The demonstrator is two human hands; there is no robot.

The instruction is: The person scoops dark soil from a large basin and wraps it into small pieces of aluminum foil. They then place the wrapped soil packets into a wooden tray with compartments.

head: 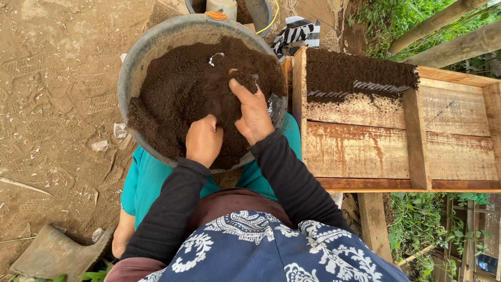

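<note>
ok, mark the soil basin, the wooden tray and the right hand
soil basin (pixel 136 57), head view, bare grey rim at left
wooden tray (pixel 360 151), head view, bare bottom board
right hand (pixel 254 112), head view, back of hand

Bare dirt ground (pixel 57 94) (footprints), daylight, greenery (pixel 407 15).

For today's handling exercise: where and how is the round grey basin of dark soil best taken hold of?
Grip the grey basin by its rolled rim at two opposite sides, probably left and right, coming from outside and under the lip. It is wide, round and heaped with soil, so one hand would likely tip it. The left hand and right hand are both in the soil.
</note>
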